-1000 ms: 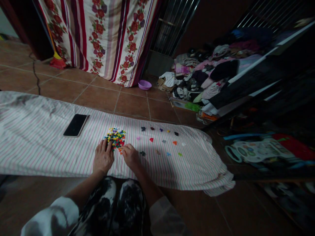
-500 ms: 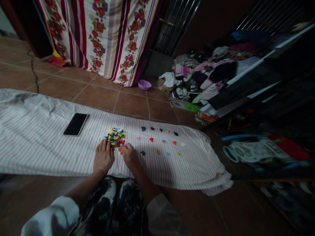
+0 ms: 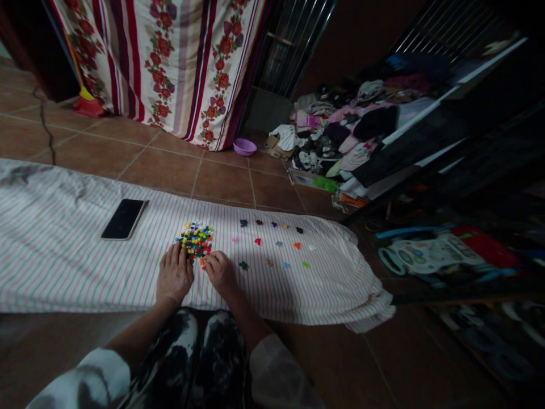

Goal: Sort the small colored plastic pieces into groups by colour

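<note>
A mixed pile of small colourful pieces (image 3: 196,238), too small to name, lies on a striped cloth (image 3: 63,255). My left hand (image 3: 174,272) rests flat at the pile's lower left edge, its fingers stretched out. At the lower right edge, beside some orange pieces (image 3: 203,264), my right hand (image 3: 220,271) has its fingers curled together; whatever is between the fingertips is hidden. Right of the pile, little one-colour clusters sit apart in rows, among them a red cluster (image 3: 258,241), an orange cluster (image 3: 297,245), a dark green cluster (image 3: 243,265) and a light green cluster (image 3: 306,264).
A phone (image 3: 123,219) lies on the cloth to the left. Beyond, on the tiled floor, are a purple basin (image 3: 244,147), a red broom (image 3: 88,105) and a floral curtain (image 3: 179,68). Heaped clothes (image 3: 340,130) fill the back right.
The whole view has shifted slightly. My right hand stays at the pile's lower right edge with its fingers curled, and my left hand stays flat beside the pile.
</note>
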Available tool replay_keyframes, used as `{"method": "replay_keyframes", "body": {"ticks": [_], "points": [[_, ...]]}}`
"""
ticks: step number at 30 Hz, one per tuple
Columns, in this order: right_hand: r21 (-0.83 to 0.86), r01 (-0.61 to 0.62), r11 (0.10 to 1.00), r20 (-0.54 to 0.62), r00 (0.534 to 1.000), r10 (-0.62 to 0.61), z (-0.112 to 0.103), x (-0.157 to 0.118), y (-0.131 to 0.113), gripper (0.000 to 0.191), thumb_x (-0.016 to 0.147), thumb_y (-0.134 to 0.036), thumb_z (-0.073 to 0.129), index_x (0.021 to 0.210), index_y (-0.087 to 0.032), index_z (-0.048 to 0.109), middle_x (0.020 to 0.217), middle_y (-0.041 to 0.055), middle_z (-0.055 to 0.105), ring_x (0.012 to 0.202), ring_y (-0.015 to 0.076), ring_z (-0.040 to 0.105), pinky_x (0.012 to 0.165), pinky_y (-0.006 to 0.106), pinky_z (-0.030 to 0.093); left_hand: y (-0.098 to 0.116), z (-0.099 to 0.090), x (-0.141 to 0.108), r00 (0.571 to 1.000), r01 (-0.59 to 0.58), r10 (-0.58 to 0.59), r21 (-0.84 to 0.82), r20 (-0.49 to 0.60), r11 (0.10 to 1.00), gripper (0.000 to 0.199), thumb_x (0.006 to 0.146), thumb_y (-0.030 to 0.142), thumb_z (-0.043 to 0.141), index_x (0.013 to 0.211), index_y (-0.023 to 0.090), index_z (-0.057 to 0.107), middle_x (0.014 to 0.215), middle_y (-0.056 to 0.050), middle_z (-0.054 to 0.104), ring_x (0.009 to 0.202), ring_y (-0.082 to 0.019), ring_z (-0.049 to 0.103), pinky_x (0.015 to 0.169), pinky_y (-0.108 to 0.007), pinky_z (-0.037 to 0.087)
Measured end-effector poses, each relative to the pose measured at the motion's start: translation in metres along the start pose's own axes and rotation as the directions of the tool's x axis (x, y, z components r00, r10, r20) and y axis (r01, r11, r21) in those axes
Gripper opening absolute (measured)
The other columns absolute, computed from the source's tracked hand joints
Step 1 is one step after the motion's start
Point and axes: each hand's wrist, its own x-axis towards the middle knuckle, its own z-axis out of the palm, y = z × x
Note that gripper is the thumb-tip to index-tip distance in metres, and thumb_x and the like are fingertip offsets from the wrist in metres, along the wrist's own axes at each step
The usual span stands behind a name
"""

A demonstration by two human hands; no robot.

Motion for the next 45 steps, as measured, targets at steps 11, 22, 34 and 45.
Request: {"method": "replay_keyframes", "body": {"ticks": [11, 22, 34, 45], "points": [[0.062, -0.068, 0.996, -0.080, 0.994, 0.073, 0.004, -0.002, 0.003, 0.023, 0.095, -0.018, 0.042, 0.103, -0.019, 0.064, 0.099, 0.0069, 0.069, 0.097, 0.0178, 0.062, 0.089, 0.030, 0.049, -0.001, 0.001, -0.001, 0.999, -0.032, 0.034, 0.068, -0.020, 0.997, 0.045, 0.092, 0.027, 0.034, 0.126, 0.004, 0.051, 0.138, -0.026, 0.050, 0.135, -0.034, 0.041, 0.107, -0.050, 0.035], [0.149, -0.106, 0.983, -0.174, 0.976, 0.132, -0.001, 0.000, 0.005, 0.022, 0.090, -0.019, 0.048, 0.102, -0.021, 0.066, 0.093, 0.0050, 0.068, 0.082, 0.0157, 0.064, 0.078, 0.025, 0.051, -0.001, 0.000, 0.000, 1.000, -0.018, 0.018, 0.077, 0.002, 0.997, 0.046, 0.091, 0.027, 0.035, 0.127, 0.005, 0.051, 0.139, -0.025, 0.049, 0.136, -0.033, 0.041, 0.107, -0.050, 0.036], [0.187, -0.070, 0.980, -0.209, 0.972, 0.109, -0.024, 0.004, 0.013, 0.022, 0.091, -0.021, 0.050, 0.103, -0.019, 0.068, 0.093, 0.0065, 0.066, 0.082, 0.0163, 0.063, 0.076, 0.028, 0.052, -0.001, 0.001, -0.001, 0.999, -0.035, 0.036, 0.107, -0.009, 0.994, 0.046, 0.091, 0.028, 0.034, 0.125, 0.003, 0.053, 0.138, -0.027, 0.049, 0.133, -0.035, 0.043, 0.106, -0.051, 0.036], [0.092, -0.149, 0.985, -0.307, 0.936, 0.170, -0.054, 0.000, 0.057, 0.023, 0.092, -0.026, 0.047, 0.097, -0.018, 0.068, 0.086, 0.0060, 0.066, 0.075, 0.0158, 0.062, 0.070, 0.026, 0.050, -0.002, 0.001, -0.002, 0.998, -0.062, 0.064, 0.104, -0.020, 0.993, 0.047, 0.092, 0.028, 0.033, 0.127, 0.004, 0.051, 0.137, -0.026, 0.050, 0.134, -0.035, 0.041, 0.104, -0.052, 0.039]]}}
